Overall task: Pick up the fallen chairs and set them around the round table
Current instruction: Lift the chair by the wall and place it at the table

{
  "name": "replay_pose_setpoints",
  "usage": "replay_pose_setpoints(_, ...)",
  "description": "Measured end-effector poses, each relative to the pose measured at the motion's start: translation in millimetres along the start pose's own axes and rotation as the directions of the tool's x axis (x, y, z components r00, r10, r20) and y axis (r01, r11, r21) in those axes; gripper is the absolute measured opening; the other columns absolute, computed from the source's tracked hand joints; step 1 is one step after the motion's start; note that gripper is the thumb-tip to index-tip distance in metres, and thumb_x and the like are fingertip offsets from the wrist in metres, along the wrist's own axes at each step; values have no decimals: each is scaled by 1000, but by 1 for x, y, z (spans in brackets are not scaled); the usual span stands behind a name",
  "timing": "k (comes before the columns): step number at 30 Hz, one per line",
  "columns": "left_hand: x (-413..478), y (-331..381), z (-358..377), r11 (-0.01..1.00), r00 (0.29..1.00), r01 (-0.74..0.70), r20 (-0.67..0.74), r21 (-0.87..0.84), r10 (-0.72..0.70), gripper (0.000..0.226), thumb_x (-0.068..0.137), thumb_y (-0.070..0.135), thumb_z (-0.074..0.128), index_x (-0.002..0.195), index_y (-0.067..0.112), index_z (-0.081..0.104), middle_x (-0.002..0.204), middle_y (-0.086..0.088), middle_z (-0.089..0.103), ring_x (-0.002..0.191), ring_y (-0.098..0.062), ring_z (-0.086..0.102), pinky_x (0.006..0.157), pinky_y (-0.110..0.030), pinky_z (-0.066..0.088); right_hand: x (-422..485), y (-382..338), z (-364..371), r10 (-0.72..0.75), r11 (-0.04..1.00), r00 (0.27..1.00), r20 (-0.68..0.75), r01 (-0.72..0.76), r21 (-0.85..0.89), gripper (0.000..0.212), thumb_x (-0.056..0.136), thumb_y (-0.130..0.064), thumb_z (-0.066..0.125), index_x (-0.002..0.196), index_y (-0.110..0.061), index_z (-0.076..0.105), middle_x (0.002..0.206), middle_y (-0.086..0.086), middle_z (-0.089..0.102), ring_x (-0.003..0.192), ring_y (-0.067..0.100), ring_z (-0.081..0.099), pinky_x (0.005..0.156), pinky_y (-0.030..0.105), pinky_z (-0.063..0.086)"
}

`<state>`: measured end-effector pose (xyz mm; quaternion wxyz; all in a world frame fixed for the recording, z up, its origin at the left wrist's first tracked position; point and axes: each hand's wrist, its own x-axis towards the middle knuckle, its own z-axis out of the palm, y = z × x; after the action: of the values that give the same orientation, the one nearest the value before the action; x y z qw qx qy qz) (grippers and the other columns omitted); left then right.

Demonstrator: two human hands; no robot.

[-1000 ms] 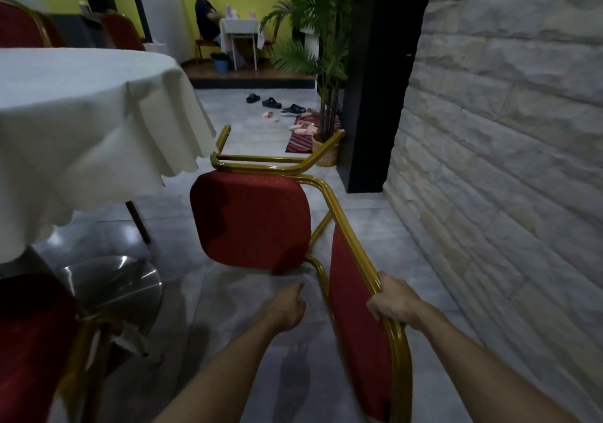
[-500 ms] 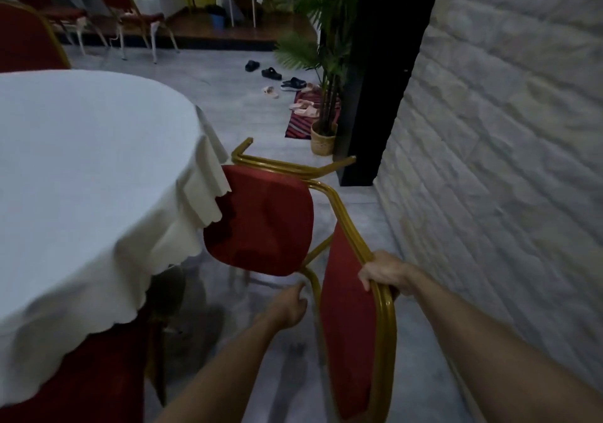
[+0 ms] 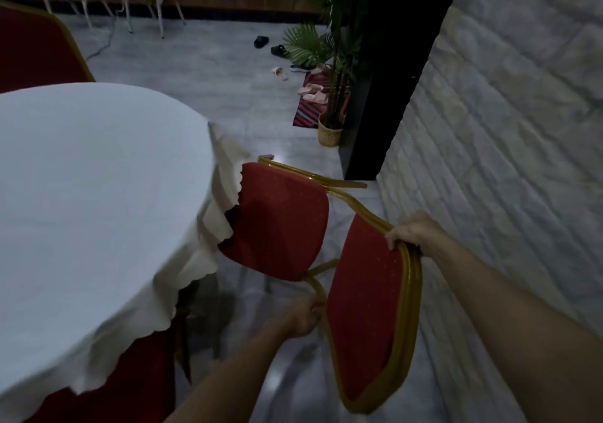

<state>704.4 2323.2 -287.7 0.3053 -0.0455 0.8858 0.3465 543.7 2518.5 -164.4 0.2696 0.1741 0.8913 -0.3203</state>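
Note:
A red padded chair (image 3: 280, 223) with a gold metal frame is tilted on its side in front of me, legs pointing away toward the far floor. My right hand (image 3: 412, 231) grips the top edge of its backrest (image 3: 368, 308). My left hand (image 3: 305, 318) grips the gold frame bar where seat and backrest meet. The seat's left edge slips under the hanging white cloth of the round table (image 3: 81, 200), which fills the left of the view.
A pale stone wall (image 3: 509, 161) runs close on the right, with a black pillar (image 3: 388, 73) and a potted palm (image 3: 332, 96) beyond the chair. Another red chair back (image 3: 36, 50) stands behind the table; a second (image 3: 137, 386) is under its near edge. Sandals (image 3: 280, 50) lie on the floor.
The chair has come up off the floor and moved left toward the table, its seat now under the cloth edge. Both hands keep their grips; my view has risen and tipped down.

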Motion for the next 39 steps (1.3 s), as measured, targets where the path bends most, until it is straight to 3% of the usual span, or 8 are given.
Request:
replay_pose_setpoints(4,-6,13,3,1000,999,-20,31,-20,20,44,101,25,35,145,20,39,151,-3,41,137,-19,41,112,-29,34,7,-4,-26,48,999,970,-239,-48,4,49,56,-29,93,82,-6,58,77,10,61,71,26,59,50,26,46)
replay_pose_setpoints(8,-3,38,-6,996,997,-36,66,-84,42,48,98,29,44,146,28,36,150,5,41,138,-16,40,114,-30,32,8,7,-23,63,998,947,-314,-63,10,44,64,-27,90,95,-5,66,95,12,70,85,30,66,67,31,52)
replay_pose_setpoints(17,13,87,-38,967,986,-109,96,-229,134,49,94,23,51,142,26,44,144,1,50,126,-13,52,106,-25,43,7,-32,-31,42,998,952,-302,-25,57,30,62,-26,89,80,-11,71,80,8,71,72,24,65,55,24,45)
replay_pose_setpoints(22,18,100,-77,859,985,-44,119,-510,121,50,98,44,42,145,30,38,156,1,32,143,-17,31,120,-32,22,31,-87,-48,42,996,936,-349,-13,85,26,68,-21,85,73,-11,62,78,7,66,72,25,65,61,30,55)
replay_pose_setpoints(29,40,68,-124,897,950,-17,272,-441,151,60,88,50,56,144,39,36,160,4,23,147,-18,23,122,-36,17,59,-121,-69,98,989,922,-375,-48,141,22,76,-23,78,85,-6,67,87,12,70,62,23,58,44,20,38)
replay_pose_setpoints(32,42,48,-109,911,939,11,317,-413,132,59,89,47,59,143,39,38,160,-4,18,148,-22,22,121,-32,19,63,-122,-81,111,978,937,-331,-45,202,24,75,-24,77,86,-5,67,86,12,69,70,27,64,61,32,56)
replay_pose_setpoints(35,71,27,-54,822,963,27,235,-569,132,53,58,84,58,109,73,49,157,-8,24,145,-22,27,121,-31,23,67,-118,-88,55,977,936,-348,22,213,21,75,-18,75,91,-7,69,95,15,71,85,31,67,80,41,58)
replay_pose_setpoints(39,90,30,-54,731,972,135,232,-669,33,87,61,84,54,131,33,49,146,-5,44,131,-21,46,112,-40,39,75,-117,-89,64,947,896,-440,85,309,39,77,-20,74,109,1,64,104,18,69,71,21,57,73,33,53)
